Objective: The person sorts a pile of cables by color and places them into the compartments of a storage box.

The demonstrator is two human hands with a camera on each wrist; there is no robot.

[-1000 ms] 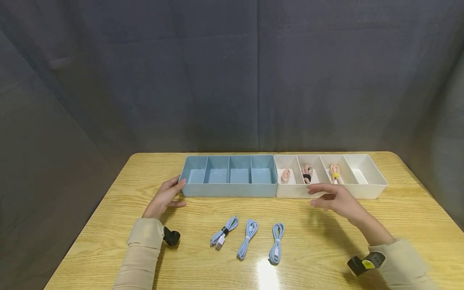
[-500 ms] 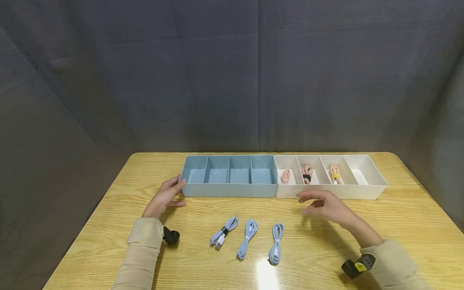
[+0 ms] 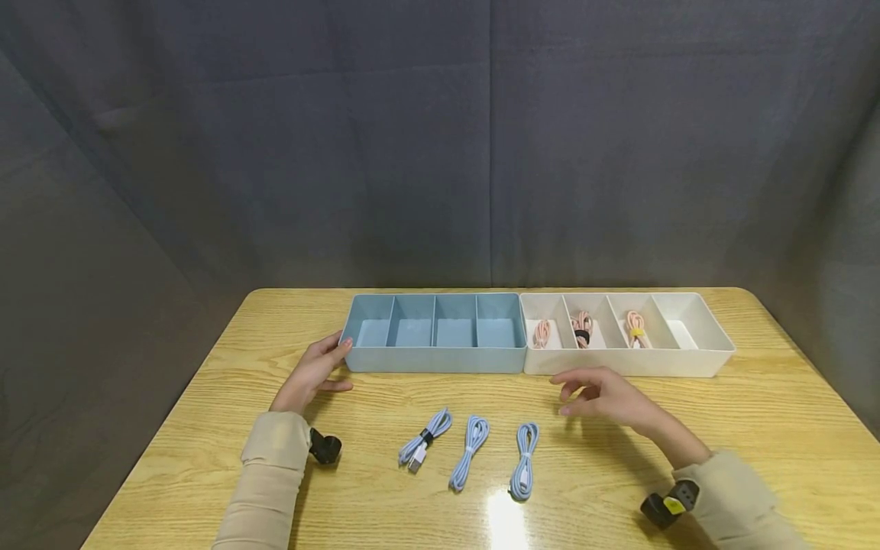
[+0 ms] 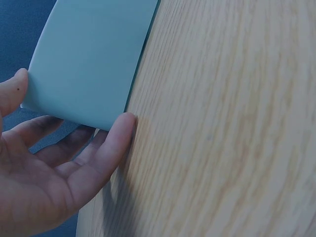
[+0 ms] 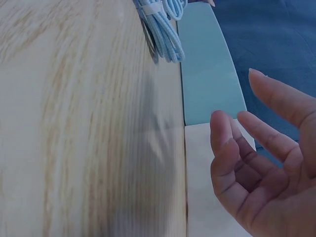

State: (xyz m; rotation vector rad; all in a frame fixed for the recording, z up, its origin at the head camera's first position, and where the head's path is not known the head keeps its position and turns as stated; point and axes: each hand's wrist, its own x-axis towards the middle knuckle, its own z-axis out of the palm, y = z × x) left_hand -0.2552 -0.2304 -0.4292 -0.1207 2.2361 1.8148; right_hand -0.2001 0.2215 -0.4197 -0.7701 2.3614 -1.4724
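Note:
My left hand point(image 3: 315, 376) touches the left end of a blue divided box point(image 3: 433, 360), its fingers against the end wall in the left wrist view. My right hand point(image 3: 605, 395) is held above the table in front of a white divided box point(image 3: 629, 363), fingers loosely bent and holding nothing. Three bundled blue cables lie on the table: a left one with a black tie point(image 3: 426, 438), a middle one point(image 3: 470, 454) and a right one point(image 3: 525, 461), which is nearest to my right hand.
The boxes stand end to end on a wooden table point(image 3: 385, 512), before a dark curtain point(image 3: 440, 153). In the white box lie a pink cable point(image 3: 541, 334), one with a black tie point(image 3: 583, 328) and one with a yellow tie point(image 3: 635, 328), each in its own compartment.
My right hand has moved left and nearer, away from the white box and toward the right blue cable. My left hand stays at the blue box.

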